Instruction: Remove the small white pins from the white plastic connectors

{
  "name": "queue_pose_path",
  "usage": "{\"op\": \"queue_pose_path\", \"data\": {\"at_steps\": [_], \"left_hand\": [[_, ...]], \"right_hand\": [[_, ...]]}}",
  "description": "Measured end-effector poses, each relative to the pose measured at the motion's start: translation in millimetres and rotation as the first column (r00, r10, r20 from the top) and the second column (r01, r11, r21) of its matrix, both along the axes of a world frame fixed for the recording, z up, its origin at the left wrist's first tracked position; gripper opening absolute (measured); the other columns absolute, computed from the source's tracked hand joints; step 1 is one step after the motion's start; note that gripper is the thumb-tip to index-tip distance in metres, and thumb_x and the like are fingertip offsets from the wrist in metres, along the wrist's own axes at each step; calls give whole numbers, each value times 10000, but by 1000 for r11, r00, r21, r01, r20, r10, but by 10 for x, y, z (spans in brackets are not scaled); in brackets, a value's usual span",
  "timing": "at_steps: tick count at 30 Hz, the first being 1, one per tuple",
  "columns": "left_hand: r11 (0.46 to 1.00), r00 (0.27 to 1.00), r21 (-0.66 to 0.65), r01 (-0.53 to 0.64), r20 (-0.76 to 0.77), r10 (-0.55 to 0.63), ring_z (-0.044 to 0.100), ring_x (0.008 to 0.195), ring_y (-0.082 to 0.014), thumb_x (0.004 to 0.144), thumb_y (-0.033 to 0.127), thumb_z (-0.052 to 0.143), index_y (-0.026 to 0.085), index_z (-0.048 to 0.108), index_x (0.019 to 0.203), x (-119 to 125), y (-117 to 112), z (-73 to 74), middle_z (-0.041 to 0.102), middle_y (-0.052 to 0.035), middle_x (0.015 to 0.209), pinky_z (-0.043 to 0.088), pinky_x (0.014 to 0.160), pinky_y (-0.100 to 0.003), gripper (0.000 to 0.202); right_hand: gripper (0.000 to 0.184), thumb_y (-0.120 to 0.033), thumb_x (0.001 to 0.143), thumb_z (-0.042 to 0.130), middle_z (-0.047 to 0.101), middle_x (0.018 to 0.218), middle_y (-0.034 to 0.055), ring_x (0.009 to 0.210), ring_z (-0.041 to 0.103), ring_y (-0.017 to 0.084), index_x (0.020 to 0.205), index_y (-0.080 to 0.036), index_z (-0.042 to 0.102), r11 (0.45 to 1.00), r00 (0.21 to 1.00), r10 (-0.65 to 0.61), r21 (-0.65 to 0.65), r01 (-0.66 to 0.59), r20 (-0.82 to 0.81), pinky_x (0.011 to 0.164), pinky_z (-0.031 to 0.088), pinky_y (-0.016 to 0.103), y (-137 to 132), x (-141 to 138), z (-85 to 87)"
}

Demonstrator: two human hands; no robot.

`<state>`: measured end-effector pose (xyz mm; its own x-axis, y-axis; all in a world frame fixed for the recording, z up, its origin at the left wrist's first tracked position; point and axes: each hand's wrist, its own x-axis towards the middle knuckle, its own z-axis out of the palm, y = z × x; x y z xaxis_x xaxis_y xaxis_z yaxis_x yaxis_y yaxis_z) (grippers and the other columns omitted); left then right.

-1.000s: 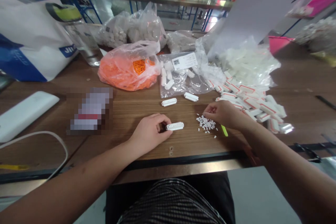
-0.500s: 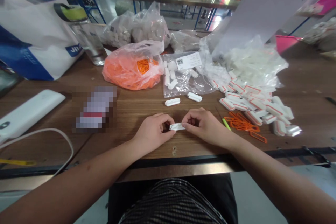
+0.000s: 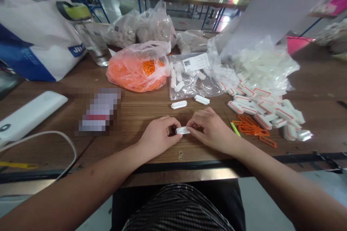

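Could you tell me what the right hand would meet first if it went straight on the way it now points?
The right hand would meet the small white plastic strip first, which its fingertips seem to touch; the left hand lies just behind that, though depth is hard to judge.

Bright, even indoor light; wide-angle edges bowed

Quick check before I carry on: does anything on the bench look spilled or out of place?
Yes: loose orange plastic frames lie on the wooden table outside the plastic bag of orange parts, and one frame sits apart, so they look spilled.
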<state>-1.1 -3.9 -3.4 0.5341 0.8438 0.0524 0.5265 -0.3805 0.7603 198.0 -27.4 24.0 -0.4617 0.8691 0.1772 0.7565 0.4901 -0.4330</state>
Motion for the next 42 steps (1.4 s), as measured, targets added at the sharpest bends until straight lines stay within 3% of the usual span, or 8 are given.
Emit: {"op": "queue_pose_path", "data": {"at_steps": [13,18,21,26,31,34,37,42], "left_hand": [[1000,1000,15,2,7,-2,456,559,-102,757,217,678,206,664,828,-7,2,3,521,47,653,381,590,-239,73],[1000,1000,22,2,-4,-2,454,551,-100,742,211,671,208,664,822,-6,14,-6,497,56,620,376,583,-236,80],[1000,1000,31,4,-4,-4,455,550,-100,742,218,674,207,662,823,-6,20,-7,498,56,615,376,584,-238,83],[1000,1000,21,7,-12,-7,448,537,-96,748,223,678,204,662,829,-10,27,4,502,56,619,364,564,-235,85],[1000,1000,7,-6,-13,6,452,537,-98,751,228,672,205,663,829,-11,25,12,502,57,608,365,562,-232,82],[1000,1000,-6,-5,-16,5,457,542,-100,746,220,671,204,663,826,-10,25,20,502,57,603,371,568,-233,81],[1000,1000,-7,-1,-10,1,458,542,-100,740,213,675,205,664,827,-8,27,23,504,57,607,374,570,-234,87],[1000,1000,-8,-7,-12,7,440,528,-96,740,206,687,204,666,832,-6,29,18,488,63,599,373,575,-238,94]], "right_hand": [[307,-221,911,488,659,688,53,691,549,180,700,-173,705,962,977,25,262,-82,214,753,353,373,-151,-22,25],[242,-294,897,527,706,773,33,711,611,167,783,-213,724,977,978,-206,50,208,-46,700,436,318,-26,454,55],[170,-289,807,586,714,736,14,668,630,167,739,-223,727,945,950,-309,-101,312,45,628,461,289,111,815,10],[167,-292,787,595,727,751,26,663,650,162,767,-205,735,940,964,-256,-215,267,78,617,474,273,229,871,-47],[168,-230,778,578,722,727,44,687,631,190,698,-194,721,975,914,-177,-63,214,364,703,419,320,271,647,11],[177,-186,781,558,715,749,46,747,622,197,702,-197,716,998,888,-61,9,63,455,754,384,332,316,641,17],[215,-178,805,532,721,778,40,753,623,191,732,-211,731,999,894,23,14,-33,448,758,381,332,351,709,2],[231,-262,833,542,740,757,31,686,640,172,735,-214,746,994,945,-85,-45,104,315,682,423,302,347,774,-7]]}}
